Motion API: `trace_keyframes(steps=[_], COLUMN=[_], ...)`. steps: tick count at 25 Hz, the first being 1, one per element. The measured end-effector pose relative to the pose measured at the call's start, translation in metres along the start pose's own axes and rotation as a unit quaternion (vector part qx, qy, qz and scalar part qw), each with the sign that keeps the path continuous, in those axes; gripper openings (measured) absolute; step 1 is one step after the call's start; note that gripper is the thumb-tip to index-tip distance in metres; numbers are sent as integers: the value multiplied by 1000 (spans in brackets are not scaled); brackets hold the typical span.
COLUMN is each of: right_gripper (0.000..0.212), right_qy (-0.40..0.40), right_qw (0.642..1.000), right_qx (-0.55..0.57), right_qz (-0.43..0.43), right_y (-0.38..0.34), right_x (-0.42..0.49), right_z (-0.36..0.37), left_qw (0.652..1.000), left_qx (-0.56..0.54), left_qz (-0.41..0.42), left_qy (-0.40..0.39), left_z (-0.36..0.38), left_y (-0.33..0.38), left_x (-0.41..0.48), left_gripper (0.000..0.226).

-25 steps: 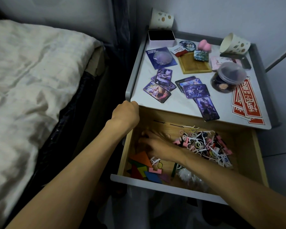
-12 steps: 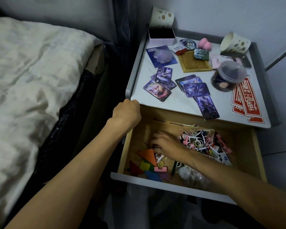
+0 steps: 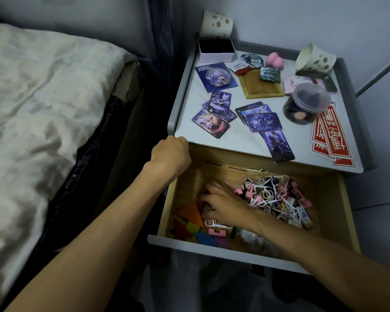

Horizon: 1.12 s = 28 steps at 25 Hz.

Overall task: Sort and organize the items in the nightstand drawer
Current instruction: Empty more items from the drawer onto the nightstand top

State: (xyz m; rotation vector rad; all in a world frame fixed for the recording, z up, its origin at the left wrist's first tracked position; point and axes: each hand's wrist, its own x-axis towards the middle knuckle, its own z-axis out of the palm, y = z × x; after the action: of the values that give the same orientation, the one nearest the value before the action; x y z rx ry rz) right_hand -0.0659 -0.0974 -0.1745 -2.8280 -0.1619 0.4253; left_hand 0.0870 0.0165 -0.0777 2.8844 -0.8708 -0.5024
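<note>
The nightstand drawer (image 3: 212, 247) stands pulled out. My left hand (image 3: 170, 154) grips the front left corner of the nightstand top, just above the drawer. My right hand (image 3: 225, 206) reaches into the drawer's left half with fingers spread, fingertips down beside an orange triangle (image 3: 190, 213). More coloured flat shapes (image 3: 189, 229) and a pink piece (image 3: 216, 232) lie at the front left. A tangled pile of hair ties, white picks and pink clips (image 3: 277, 197) fills the right half. Two hairpins (image 3: 236, 168) lie at the back.
The nightstand top (image 3: 245, 140) holds picture cards (image 3: 212, 122), a wooden tray (image 3: 263, 88), a lidded jar (image 3: 306, 106), red envelopes (image 3: 331, 138), a pink tin (image 3: 216, 50) and two paper cups (image 3: 315, 58). A bed (image 3: 43, 109) lies close on the left. A clear bag (image 3: 254, 238) sits at the drawer front.
My right hand has shifted about in the drawer's left half and now sits nearer the front, fingers down by the orange triangle. My left hand has stayed on the corner.
</note>
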Motion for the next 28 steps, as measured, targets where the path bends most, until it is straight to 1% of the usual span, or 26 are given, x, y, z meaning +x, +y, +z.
trace_keyframes(steps=[3,6,8,11,13,15,19,20,21,22,23,24,25,26,28], right_gripper=[40,43,40,25,14,9,8,10,14,17,21,27,32,36,44], right_qy=[17,-3,-13,-30,-35,-42,-105,-89,-43,20,82,124,144,143,142], right_qw=[1000,998,997,995,993,994,992,995,998,1000,996,990,984,980,976], right_qx=[4,47,75,98,111,102,55,46,32,14,-1,-9,-18,-35,-63], right_qz=[-23,-29,-27,-14,-6,-12,-28,-27,-24,-10,19,64,107,137,154], right_y=[-14,-14,-9,4,12,19,29,30,33,34,35,35,33,31,24], right_x=[6,6,4,-6,-17,-26,-38,-37,-32,-25,-14,-3,8,17,27], right_z=[8,10,8,6,4,0,-17,-22,-25,-27,-29,-29,-29,-24,-10], left_qw=[1000,1000,1000,1000,1000,1000,999,999,999,999,999,999,999,999,999], left_qx=[0,1,5,15,23,25,34,38,40,41,40,38,37,36,29], left_qz=[-2,-1,1,0,1,6,12,13,13,14,14,15,16,16,17], left_qy=[-2,-5,-4,1,3,2,13,17,20,22,22,22,21,20,16], left_z=[0,0,-1,0,2,4,7,7,7,8,8,8,8,8,7], left_y=[1,1,1,1,1,2,3,2,2,2,2,2,1,1,0], left_x=[0,0,0,-1,-1,0,-1,-1,-1,-1,-1,0,0,1,1], left_gripper=[30,29,29,30,26,22,16,14,13,12,12,12,12,13,14])
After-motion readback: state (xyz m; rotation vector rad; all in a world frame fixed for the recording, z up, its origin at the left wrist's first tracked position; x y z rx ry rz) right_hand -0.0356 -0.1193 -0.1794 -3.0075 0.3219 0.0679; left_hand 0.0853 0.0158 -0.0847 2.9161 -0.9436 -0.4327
